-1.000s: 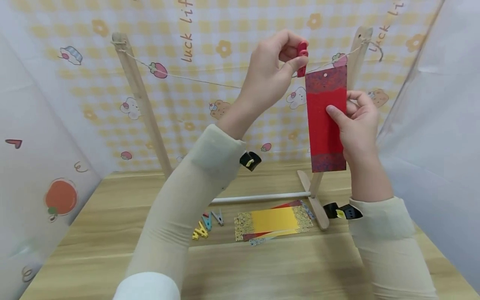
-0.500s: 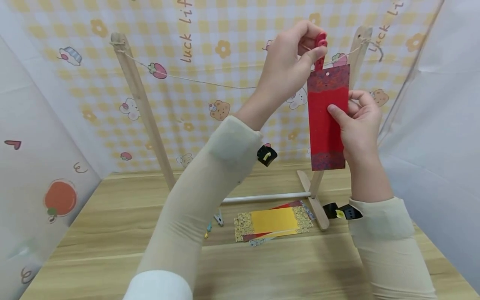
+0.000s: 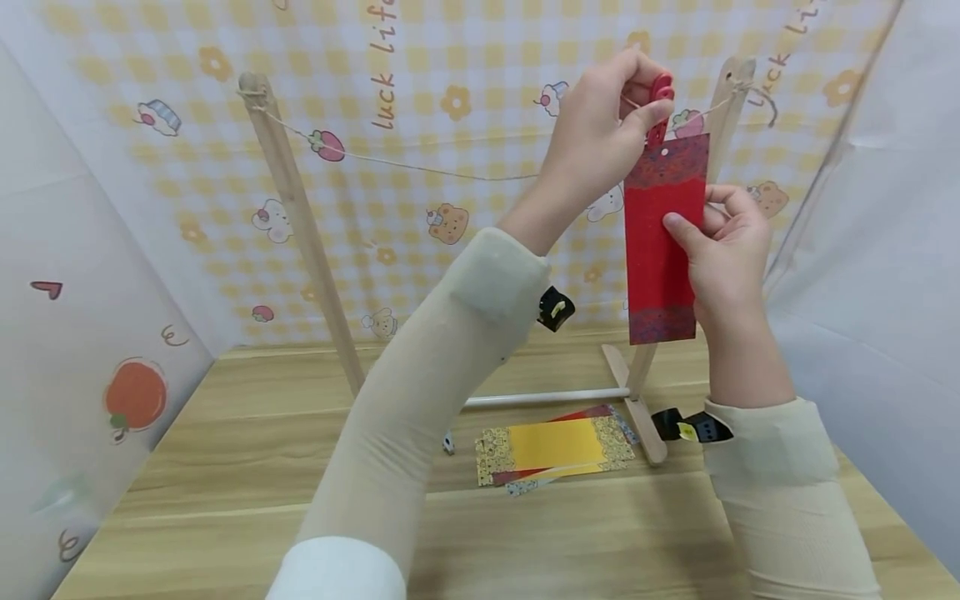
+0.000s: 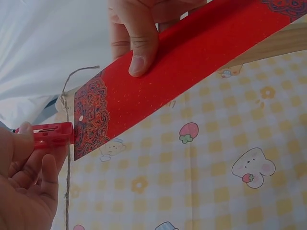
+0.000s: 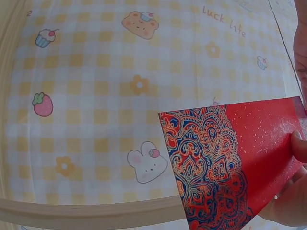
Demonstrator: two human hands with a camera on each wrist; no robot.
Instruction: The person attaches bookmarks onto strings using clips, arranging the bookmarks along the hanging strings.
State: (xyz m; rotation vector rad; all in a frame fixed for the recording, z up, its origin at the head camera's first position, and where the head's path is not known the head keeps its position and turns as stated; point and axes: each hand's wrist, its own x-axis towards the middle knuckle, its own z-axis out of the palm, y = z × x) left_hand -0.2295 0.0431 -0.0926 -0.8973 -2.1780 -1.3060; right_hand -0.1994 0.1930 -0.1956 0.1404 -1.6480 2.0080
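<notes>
My left hand (image 3: 603,125) pinches a red clothespin (image 4: 50,135) at the upper right. The clothespin's tip meets the top edge of a red card (image 3: 663,242) with patterned ends, right by the string (image 4: 68,187). Whether its tip is clamped over the card and string, I cannot tell. Around the card's right edge, my right hand (image 3: 731,258) grips with the thumb in front and the fingers behind. The card hangs upright, with a small hole (image 3: 664,152) near its top. In the right wrist view the card's patterned lower end (image 5: 204,167) shows close up.
Two wooden posts (image 3: 300,225) carry the string, joined low down by a white rod (image 3: 547,397). Yellow and red cards (image 3: 558,446) lie stacked on the table (image 3: 225,500). A grey clothespin (image 3: 448,443) shows beside my left sleeve. A patterned cloth hangs behind.
My left hand has moved right with the red clothespin, from beside the card to its top edge. The right hand keeps its hold. The left sleeve now covers most of the clothespins on the table.
</notes>
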